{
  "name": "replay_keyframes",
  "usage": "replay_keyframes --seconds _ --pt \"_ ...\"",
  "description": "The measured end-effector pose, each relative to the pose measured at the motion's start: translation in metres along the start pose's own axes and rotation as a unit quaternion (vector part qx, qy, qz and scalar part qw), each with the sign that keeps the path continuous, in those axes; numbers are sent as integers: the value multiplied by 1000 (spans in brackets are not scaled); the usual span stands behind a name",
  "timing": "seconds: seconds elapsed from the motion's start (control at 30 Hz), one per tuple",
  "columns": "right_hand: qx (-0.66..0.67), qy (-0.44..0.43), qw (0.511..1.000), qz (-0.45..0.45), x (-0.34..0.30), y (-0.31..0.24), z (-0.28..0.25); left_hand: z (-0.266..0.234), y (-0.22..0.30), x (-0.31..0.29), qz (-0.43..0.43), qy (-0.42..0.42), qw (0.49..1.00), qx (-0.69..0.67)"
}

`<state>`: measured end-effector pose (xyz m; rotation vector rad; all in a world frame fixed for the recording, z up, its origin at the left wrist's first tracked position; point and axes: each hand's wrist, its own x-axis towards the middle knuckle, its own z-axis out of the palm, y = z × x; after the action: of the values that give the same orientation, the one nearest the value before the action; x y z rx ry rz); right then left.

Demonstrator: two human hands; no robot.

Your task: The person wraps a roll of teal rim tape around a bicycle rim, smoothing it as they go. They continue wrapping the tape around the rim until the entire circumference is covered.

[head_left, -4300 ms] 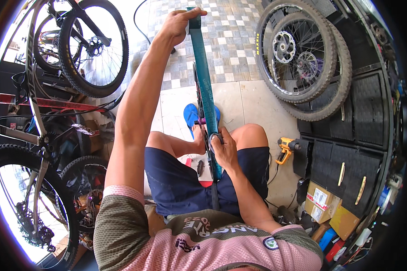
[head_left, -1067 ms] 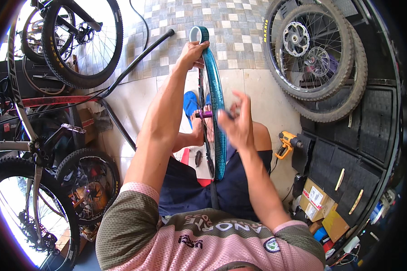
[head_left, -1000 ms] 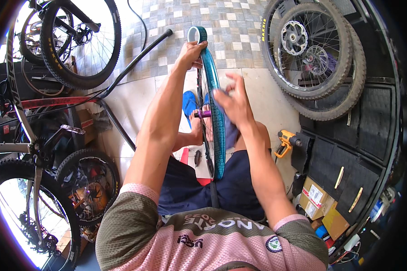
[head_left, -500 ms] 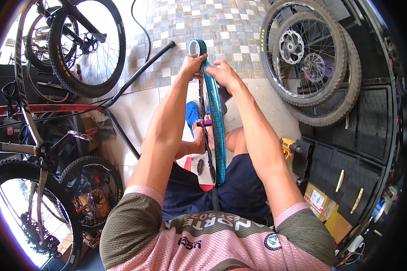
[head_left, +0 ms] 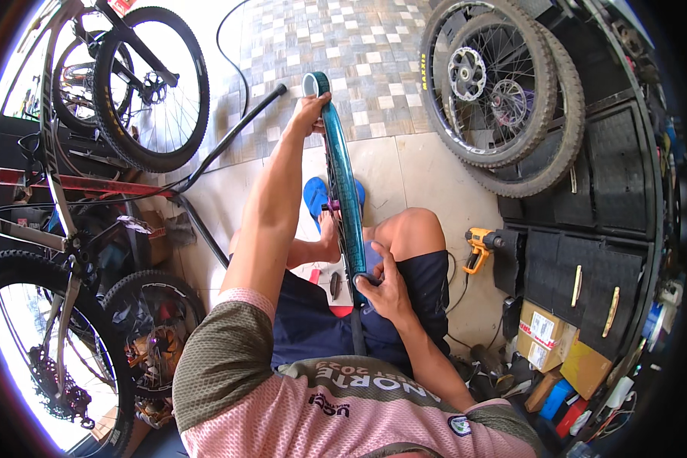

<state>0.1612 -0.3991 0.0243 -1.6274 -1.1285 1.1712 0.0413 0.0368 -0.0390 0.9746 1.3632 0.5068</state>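
Observation:
A bicycle wheel [head_left: 336,179] stands upright between my legs, seen almost edge-on, with a purple hub [head_left: 330,205]. Glossy teal tape [head_left: 345,179] runs along its rim toward me. At the far end, my left hand [head_left: 310,114] is closed around the tape and rim, just below the teal tape roll [head_left: 311,82] with its pale core. My right hand [head_left: 389,290] is at the near end of the rim, thumb against the tape. A dark bluish cloth-like piece [head_left: 372,258] shows between its fingers and the wheel; its exact kind is unclear.
Bicycles [head_left: 61,206] stand along the left side, near a black hose-like tube [head_left: 229,137]. Knobby-tired wheels [head_left: 504,91] lean at the upper right. A yellow heat gun [head_left: 478,248] lies right of my knee, with cardboard boxes [head_left: 542,336] nearer. Blue slippers [head_left: 314,200] are on my feet.
My right hand has travelled along the rim from beside the left hand to the near end. The left hand stays at the far end by the roll. The whole view has shifted slightly.

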Motion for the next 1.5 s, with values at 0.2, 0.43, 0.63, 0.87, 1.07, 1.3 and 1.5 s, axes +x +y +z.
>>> replay_keyframes --seconds 0.2,0.43,0.63,0.87,1.07,1.3,1.5 --pt "93 66 992 -59 47 -21 3 22 -2 -60 130 58 988 61" --pt "48 84 992 -78 100 -29 8 46 -49 -179 315 106 939 93" --pt "51 -46 997 -37 75 -34 13 40 -92 -292 334 47 941 44" --pt "-34 -126 985 -112 34 -1 32 24 -151 -330 296 13 949 -105" --pt "29 -163 982 -91 33 -11 34 12 -153 -341 239 -36 953 -184" --pt "5 -172 981 -85 33 -13 34 13 -155 -346 316 6 939 -133" --pt "32 -169 982 -78 35 -7 37 3 -149 -364 279 68 957 46"
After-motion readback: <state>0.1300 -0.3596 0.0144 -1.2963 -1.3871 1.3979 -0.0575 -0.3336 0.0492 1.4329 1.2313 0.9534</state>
